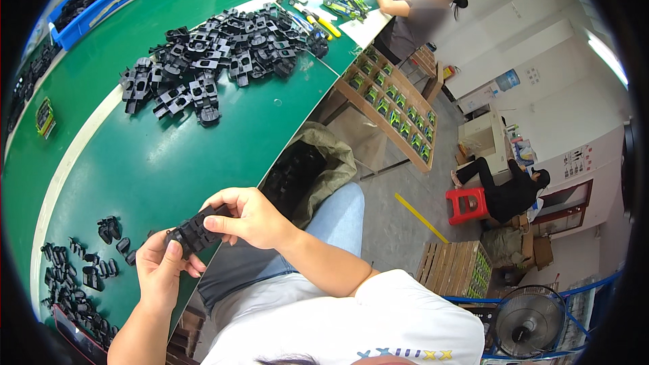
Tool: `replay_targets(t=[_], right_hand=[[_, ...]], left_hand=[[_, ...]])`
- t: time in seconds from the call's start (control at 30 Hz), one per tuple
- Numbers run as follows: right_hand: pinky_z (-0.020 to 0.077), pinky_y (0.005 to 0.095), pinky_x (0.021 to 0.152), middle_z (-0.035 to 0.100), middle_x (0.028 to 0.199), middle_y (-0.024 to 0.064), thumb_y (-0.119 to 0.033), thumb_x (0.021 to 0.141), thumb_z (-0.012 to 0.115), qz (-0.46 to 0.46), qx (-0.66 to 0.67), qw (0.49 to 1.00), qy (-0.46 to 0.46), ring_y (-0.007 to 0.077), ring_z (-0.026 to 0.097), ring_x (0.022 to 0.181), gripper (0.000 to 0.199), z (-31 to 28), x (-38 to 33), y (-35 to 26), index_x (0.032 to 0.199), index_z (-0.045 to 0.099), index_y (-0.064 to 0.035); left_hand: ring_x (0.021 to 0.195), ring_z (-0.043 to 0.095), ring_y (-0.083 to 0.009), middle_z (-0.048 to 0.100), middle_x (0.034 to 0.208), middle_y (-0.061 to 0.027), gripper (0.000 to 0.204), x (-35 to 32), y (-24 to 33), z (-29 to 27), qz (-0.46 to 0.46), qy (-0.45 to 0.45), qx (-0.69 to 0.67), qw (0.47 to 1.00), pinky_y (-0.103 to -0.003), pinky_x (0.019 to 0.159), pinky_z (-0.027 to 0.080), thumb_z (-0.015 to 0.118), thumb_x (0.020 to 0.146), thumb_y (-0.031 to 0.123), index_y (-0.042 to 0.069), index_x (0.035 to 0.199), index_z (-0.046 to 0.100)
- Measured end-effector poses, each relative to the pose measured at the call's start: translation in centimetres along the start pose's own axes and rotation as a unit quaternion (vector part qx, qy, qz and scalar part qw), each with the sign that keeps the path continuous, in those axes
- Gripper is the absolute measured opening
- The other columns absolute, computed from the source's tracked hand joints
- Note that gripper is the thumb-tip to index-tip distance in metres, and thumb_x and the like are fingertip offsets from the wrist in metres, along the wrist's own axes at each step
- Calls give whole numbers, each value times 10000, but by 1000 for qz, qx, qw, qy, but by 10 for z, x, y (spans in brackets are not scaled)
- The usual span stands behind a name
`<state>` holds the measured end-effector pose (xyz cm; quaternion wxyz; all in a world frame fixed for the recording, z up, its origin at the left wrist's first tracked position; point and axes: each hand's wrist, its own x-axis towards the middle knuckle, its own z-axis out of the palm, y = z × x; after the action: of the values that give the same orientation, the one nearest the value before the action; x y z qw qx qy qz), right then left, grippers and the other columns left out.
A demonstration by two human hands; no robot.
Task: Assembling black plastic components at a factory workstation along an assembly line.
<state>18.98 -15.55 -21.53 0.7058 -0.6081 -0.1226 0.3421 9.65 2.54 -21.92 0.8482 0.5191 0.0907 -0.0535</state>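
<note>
Over the table's near edge, my left hand and my right hand both grip one black plastic part. Its left end is pinched between my left thumb and fingers. My right thumb presses on its other end, with the fingers bent around the far side. Fingers cover some of the part, so its full shape is hidden. To the left of my left hand, small black plastic pieces lie scattered on the green tabletop. Farther off is a large heap of black plastic parts.
A blue bin of black parts stands at far left. Pliers with yellow handles lie beyond the heap. An open sack hangs near my knee. Another person works at the far end; a wooden tray holds green items.
</note>
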Motion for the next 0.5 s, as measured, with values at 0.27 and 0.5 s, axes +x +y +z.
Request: replay_targets(t=[0.27,0.5], right_hand=[[455,183,492,631,825,51,-172,824,662,-9,2,1000,11,58,546,576,230,2,-1,0,977,608,-9],[456,172,487,624,808,43,-165,817,670,-39,0,999,4,48,546,575,216,2,-3,0,952,605,-10]], left_hand=[[604,614,-174,625,859,-146,304,0,1,2,-2,13,10,1000,-239,517,501,543,903,220,-54,1032,534],[628,621,-174,625,872,-149,292,-1,2,3,-3,-2,-18,1000,-243,534,513,548,898,209,-46,1040,536]])
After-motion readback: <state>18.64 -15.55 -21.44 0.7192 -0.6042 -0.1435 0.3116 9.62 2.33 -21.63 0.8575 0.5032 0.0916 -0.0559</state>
